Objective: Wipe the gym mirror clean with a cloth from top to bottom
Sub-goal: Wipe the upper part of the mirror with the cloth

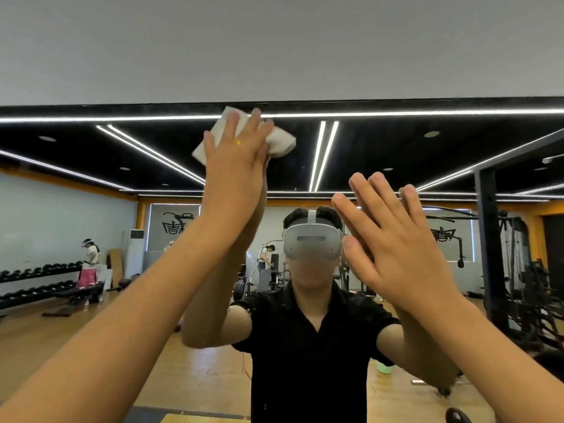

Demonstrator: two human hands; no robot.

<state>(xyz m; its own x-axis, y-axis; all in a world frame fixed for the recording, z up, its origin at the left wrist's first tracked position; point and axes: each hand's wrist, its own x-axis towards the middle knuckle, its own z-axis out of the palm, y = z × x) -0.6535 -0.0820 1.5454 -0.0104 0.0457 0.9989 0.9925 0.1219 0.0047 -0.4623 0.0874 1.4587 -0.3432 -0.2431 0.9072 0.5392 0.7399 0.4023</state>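
Both arms reach up, left hand (236,166) higher than right hand (396,248), fingers (364,195) straight.

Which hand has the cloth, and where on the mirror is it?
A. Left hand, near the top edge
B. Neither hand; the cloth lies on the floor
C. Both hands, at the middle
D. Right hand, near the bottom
A: the left hand presses the cloth with straight fingers against the mirror just under its top edge, while the right hand lies flat and bare on the glass, lower down.
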